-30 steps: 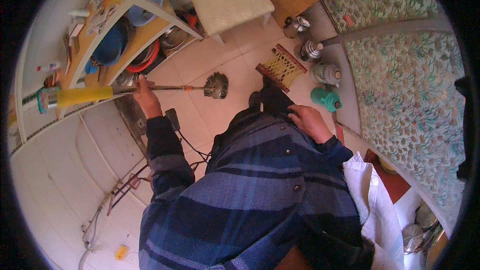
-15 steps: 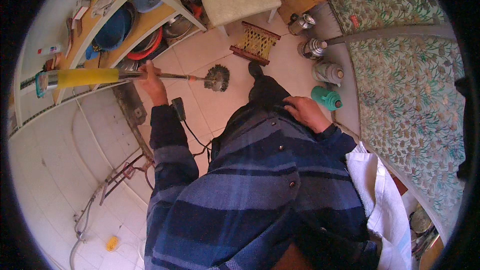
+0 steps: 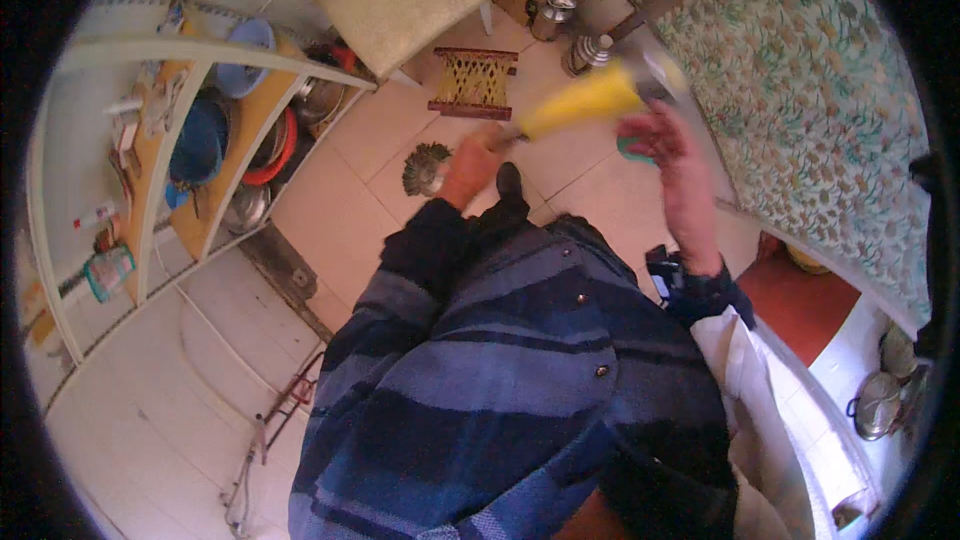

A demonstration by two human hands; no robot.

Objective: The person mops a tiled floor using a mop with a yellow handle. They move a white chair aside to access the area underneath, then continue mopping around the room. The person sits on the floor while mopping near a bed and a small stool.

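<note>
My left hand (image 3: 472, 168) is closed around the metal shaft of a long-handled brush with a round grey bristle head (image 3: 428, 170). The yellow grip (image 3: 580, 100) of that brush slants up to the right, smeared by motion. Close to the grip's far end, my right hand (image 3: 672, 155) is raised with fingers apart and holds nothing. Whether it touches the grip I cannot tell. The bristle head shows low over the tiled floor, left of my left hand; its contact with the tiles is unclear.
A low woven stool (image 3: 473, 83) and a pale chair (image 3: 405, 0) stand ahead. White shelves (image 3: 150, 190) with basins (image 3: 198, 145) line the left. Metal flasks (image 3: 550, 18) stand along the floral curtain (image 3: 800, 120). A green container (image 3: 632, 148) is partly hidden behind my right hand.
The brush has swung from the left shelves across to the right, its yellow grip now pointing right. My right hand has lifted off my clothes toward the grip. The view has shifted too.
</note>
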